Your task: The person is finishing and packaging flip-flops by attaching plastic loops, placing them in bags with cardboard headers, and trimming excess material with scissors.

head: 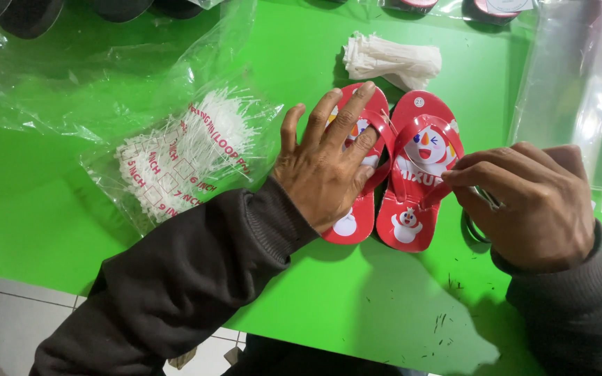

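Count on your desk [50, 209]

You have two red sandals [412, 174], one clear bag of white loop pins [182, 157], one bundle of white tags [391, 61], and two hands [325, 174] at work.

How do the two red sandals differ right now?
The left sandal lies mostly covered by the flat left hand; the right sandal shows its full cartoon print. The right hand only pinches at the right sandal's strap edge; the left sandal is pressed down. Both are small, red and side by side on the green table.
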